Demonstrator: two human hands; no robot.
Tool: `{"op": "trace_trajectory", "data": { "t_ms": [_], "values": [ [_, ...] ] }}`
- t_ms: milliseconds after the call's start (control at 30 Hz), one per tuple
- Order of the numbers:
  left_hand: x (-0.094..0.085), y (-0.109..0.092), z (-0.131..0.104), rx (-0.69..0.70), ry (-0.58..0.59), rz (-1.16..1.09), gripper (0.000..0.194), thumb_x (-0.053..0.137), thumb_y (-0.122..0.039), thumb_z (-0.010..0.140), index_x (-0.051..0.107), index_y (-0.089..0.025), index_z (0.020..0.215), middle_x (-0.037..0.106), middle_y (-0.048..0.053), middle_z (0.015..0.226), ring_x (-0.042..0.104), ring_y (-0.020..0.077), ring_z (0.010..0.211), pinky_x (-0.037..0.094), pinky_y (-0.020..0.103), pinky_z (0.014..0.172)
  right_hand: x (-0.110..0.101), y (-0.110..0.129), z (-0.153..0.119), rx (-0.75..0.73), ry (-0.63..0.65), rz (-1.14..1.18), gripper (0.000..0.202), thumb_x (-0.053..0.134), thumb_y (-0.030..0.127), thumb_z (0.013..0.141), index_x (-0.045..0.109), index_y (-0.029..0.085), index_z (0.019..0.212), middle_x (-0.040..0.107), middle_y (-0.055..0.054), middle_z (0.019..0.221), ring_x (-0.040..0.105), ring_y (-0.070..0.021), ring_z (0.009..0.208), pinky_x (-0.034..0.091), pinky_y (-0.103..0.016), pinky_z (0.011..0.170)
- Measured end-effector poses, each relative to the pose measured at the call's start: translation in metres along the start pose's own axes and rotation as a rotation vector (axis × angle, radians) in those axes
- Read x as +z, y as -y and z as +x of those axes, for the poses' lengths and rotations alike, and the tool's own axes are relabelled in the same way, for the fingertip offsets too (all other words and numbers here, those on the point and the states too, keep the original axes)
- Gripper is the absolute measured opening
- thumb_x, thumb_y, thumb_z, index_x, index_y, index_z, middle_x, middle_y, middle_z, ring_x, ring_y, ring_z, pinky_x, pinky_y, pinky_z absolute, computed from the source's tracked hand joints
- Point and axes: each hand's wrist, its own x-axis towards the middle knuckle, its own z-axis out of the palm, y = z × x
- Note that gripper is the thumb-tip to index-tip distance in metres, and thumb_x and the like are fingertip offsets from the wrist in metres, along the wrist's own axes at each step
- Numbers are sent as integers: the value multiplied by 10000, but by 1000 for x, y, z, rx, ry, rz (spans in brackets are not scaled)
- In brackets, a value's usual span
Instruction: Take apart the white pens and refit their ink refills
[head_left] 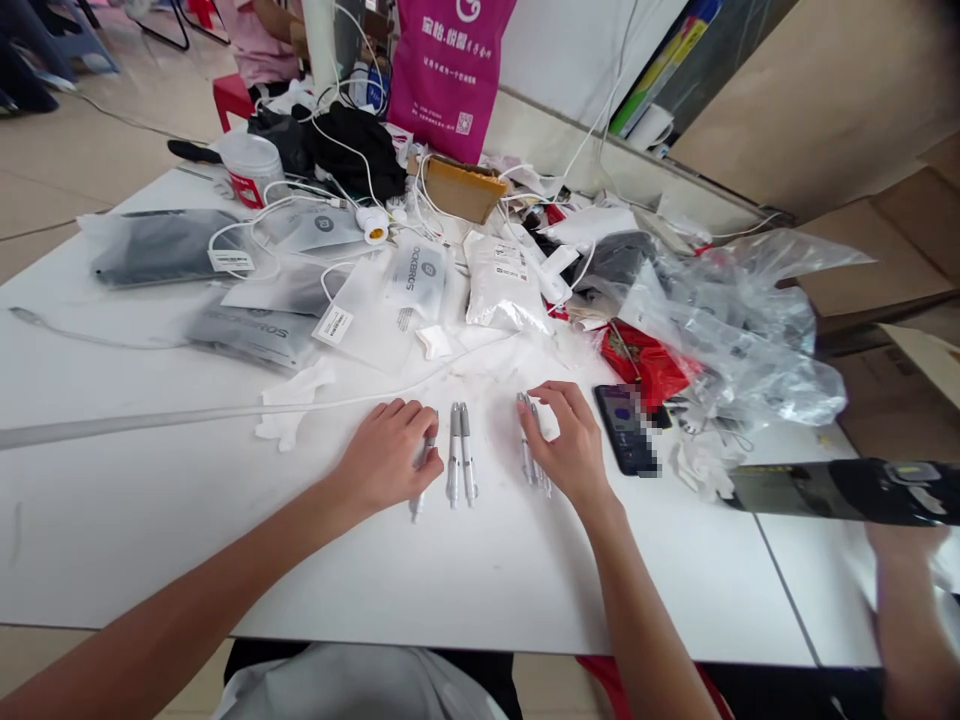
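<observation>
Two white and grey pens point(461, 455) lie side by side on the white table point(465, 590), between my hands. My left hand point(391, 452) is curled round a pen point(420, 500) to their left, thumb and fingers closed on its upper part. On the right, several similar pens point(527, 455) lie together under my right hand point(564, 437). Its thumb and index finger touch the top ends of that group, with a gap between them and the palm.
A phone point(628, 430) lies right of my right hand. Packaged bags point(259, 330), a white pouch point(504, 285), cables and clear plastic point(739, 310) cover the back. At the far right, another person's arm point(911, 610) is near a dark tubular object point(840, 490).
</observation>
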Motion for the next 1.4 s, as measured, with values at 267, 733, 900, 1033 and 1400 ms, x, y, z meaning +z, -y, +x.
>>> {"op": "trace_trajectory", "data": {
  "t_ms": [267,733,900,1033,1400],
  "values": [
    [-13,-5,1,-189,-31,-139,244,657,-137,838,701,-223,1061,727,9,897,641,186,766,493,342,722,22,3,-17,-75,-156,83,14,699,209,1003,701,220,1011,718,-89,1045,696,-212,922,582,-370,816],
    [-37,-20,7,-202,-52,-1106,210,857,-329,916,760,-189,1039,818,98,1104,788,255,1069,650,417,971,0,49,-16,-209,147,435,348,546,384,1104,569,236,1418,765,-93,1071,729,-237,896,597,-405,808],
    [-31,-12,7,-193,-122,-1015,274,851,-330,931,741,-204,1148,793,109,1236,758,257,1167,621,435,1041,-5,61,9,-298,219,257,192,463,257,1137,616,235,1250,685,-21,844,609,-165,653,444,-301,591],
    [-40,-6,11,-236,-198,-890,416,846,-368,936,715,-224,1303,771,108,1326,682,284,1347,490,530,1237,-5,43,26,-224,-8,174,159,460,268,1133,604,228,1187,617,-34,822,543,-171,638,438,-314,607],
    [-31,2,15,242,-262,-389,161,611,-307,1102,756,-237,1087,808,30,966,734,149,823,590,279,770,24,38,3,-472,61,52,119,509,201,1108,616,205,1160,606,-5,782,469,-158,602,386,-308,592]
  ]
}}
